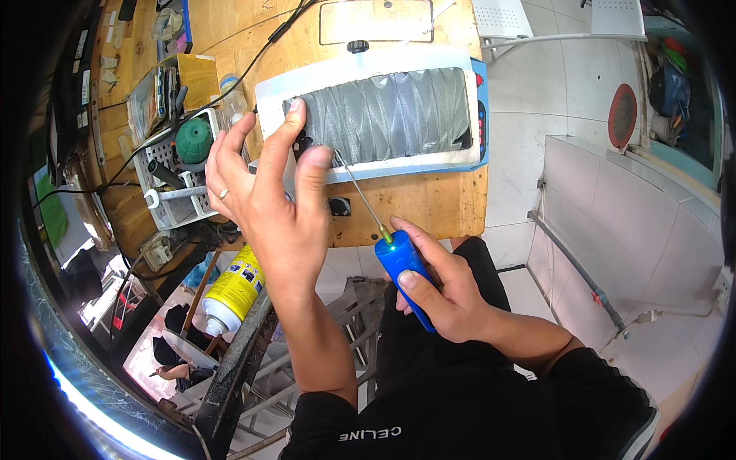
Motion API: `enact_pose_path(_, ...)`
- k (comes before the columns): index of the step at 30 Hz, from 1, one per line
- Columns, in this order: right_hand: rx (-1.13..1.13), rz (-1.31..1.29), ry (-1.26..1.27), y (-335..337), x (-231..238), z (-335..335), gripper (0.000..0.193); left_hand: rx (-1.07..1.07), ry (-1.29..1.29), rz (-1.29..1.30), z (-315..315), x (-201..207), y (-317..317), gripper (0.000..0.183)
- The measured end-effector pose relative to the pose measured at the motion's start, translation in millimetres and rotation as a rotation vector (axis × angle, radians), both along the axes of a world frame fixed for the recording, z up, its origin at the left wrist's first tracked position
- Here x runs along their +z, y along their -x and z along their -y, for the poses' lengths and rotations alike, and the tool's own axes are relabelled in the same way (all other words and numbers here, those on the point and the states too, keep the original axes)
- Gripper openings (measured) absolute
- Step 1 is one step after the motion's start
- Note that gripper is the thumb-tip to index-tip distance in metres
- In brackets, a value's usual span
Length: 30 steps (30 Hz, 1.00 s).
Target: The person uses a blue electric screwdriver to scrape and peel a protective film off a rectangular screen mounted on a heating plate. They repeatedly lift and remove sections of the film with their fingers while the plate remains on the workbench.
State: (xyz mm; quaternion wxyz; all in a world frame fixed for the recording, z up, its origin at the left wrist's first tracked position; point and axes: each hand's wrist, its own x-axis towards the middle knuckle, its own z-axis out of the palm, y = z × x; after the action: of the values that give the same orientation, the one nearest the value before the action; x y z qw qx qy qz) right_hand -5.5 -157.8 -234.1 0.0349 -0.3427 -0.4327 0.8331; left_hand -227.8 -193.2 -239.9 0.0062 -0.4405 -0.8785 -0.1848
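Note:
In my right hand (445, 287) is a blue handheld tool (402, 272) with a small green light, a brass collar and a long thin metal shaft. Its shaft slants up to the left, and the tip is at the lower left edge of a grey, tape-wrapped block (383, 115). That block lies in a white and blue casing (276, 84) on the wooden workbench. My left hand (268, 184) is open, fingers spread, above the casing's left end. The index fingertip overlaps the block's left edge; whether it touches, I cannot tell. The thumb is close to the shaft's tip.
Left of the casing stands a white perforated basket (172, 195) with a green round object (194, 140) and a wrench (176, 193). A clear bottle (232, 96) and a black cable (253, 65) are nearby. Below the bench edge is a yellow spray can (238, 287).

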Motion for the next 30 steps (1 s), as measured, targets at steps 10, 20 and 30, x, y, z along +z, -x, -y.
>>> enact_pose_path(10,-0.033,0.008,0.036,-6,2,2,0.064,-0.005,0.034,-0.022,-2,5,-4,0.041)
enact_pose_path(20,-0.036,0.005,0.039,-12,4,3,0.065,0.033,0.103,-0.091,-7,11,-16,0.041)
enact_pose_path(30,-0.028,0.015,-0.026,-17,3,0,0.065,-0.017,-0.047,-0.140,-8,-2,-24,0.040)
